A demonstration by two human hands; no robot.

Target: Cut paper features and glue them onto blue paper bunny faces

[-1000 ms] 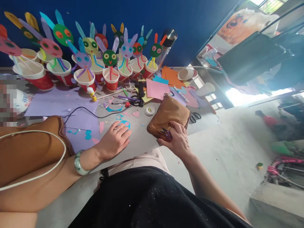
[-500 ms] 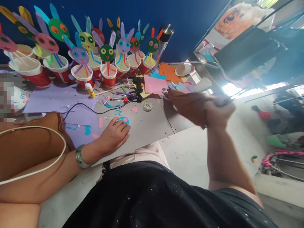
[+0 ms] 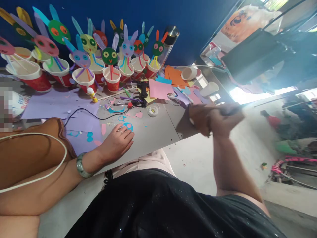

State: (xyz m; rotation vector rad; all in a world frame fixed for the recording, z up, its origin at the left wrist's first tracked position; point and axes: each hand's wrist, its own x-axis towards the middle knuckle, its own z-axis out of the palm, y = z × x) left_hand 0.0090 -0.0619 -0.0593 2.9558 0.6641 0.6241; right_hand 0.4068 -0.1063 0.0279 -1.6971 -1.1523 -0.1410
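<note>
My left hand [image 3: 120, 142] lies palm down near the table's front edge, fingers lightly bent, its fingertips against a small blue paper oval [image 3: 128, 126] with pink dots. Out to the right, beyond the table's corner, my right hand [image 3: 224, 121] is raised and blurred, its fingers closed round something dark that I cannot make out. A smeared brown item [image 3: 200, 119] adjoins that hand on its left. Scissors [image 3: 173, 96] lie partly over pink paper [image 3: 160, 89]. A clear tape roll [image 3: 153, 111] sits between my hands.
Red paper cups [image 3: 112, 82] with paper rabbit figures line the blue partition. A black glue gun [image 3: 143, 89], its cord and paper scraps lie before them. A brown bag [image 3: 42, 148] and a white cable [image 3: 64, 155] are at left; a bottle [image 3: 168, 46] stands behind.
The brown item beside my right hand has drawn back rightward and looks shorter, uncovering the scissors and a marker. My left hand keeps its place on the table.
</note>
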